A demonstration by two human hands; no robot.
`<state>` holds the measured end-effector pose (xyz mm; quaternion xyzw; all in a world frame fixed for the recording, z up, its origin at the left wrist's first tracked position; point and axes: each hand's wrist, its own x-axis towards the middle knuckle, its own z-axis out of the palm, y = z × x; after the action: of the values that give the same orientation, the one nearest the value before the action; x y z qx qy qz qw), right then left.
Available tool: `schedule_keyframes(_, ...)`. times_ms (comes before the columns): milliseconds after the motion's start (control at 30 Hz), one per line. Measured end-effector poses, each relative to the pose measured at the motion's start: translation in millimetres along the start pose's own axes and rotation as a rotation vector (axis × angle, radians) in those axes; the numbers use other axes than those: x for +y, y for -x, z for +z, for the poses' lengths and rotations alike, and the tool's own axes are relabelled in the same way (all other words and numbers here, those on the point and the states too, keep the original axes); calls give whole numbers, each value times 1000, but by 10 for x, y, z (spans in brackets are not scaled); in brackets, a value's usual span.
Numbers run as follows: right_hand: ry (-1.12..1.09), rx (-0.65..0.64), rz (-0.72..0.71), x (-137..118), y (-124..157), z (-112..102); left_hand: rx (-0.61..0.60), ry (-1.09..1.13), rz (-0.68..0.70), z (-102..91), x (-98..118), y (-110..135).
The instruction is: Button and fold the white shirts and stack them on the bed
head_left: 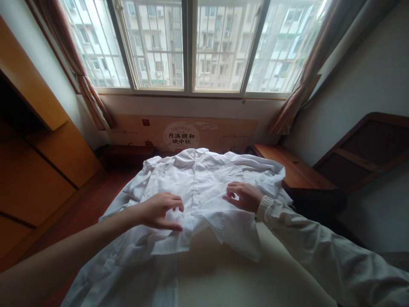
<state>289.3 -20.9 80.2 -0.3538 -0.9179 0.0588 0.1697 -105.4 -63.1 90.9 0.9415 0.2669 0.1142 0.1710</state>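
Your left hand [163, 210] is open, thumb apart from the fingers; your right hand [242, 197] is half curled, and whether it pinches cloth can't be told. The shirt [206, 181] lies right beneath both, rumpled, its near edge over the pale surface [220, 275]. You seem to be spreading it flat; next probably calls for smoothing the creases outward.

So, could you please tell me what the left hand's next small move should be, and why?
I would probably have the left hand take the near edge of the shirt and ease it straight, since that edge lies uneven, the cloth is rumpled, and this hand is open close by.
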Motion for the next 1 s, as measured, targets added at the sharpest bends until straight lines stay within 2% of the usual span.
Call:
schedule_keyframes(100, -81, 31, -268, -178, 176, 29, -24, -19, 76, 171, 158, -54)
schedule_keyframes(167, -115, 54, -419, -320, 289, 76, -60, -58, 104, 278, 178, -102)
schedule_keyframes(267, -83, 58, -567, -479, 412, 169, -91, -53, 127, 354, 109, -163)
schedule_keyframes(333, -34, 14, -592, -525, 452, 225, -91, 43, 108, 334, 51, -187)
schedule_keyframes(467, -5, -103, -454, -522, 461, 309, -132, 301, -69, 225, -6, -201)
schedule_keyframes(567, -17, -123, -348, -502, 442, 345, -202, 506, -247, 189, -20, -204)
schedule_keyframes(667, -99, -133, -223, -468, 404, 307, -211, 641, -335, 191, -44, -209)
schedule_keyframes(867, -576, -26, 187, -335, 357, 68, -166, 728, -315, 136, -86, -212)
schedule_keyframes(933, -726, -90, 305, -311, 388, 43, -193, 736, -272, 133, -68, -209)
schedule_keyframes(1000, -810, -267, 348, -316, 431, 55, -234, 698, -198, 161, -29, -208)
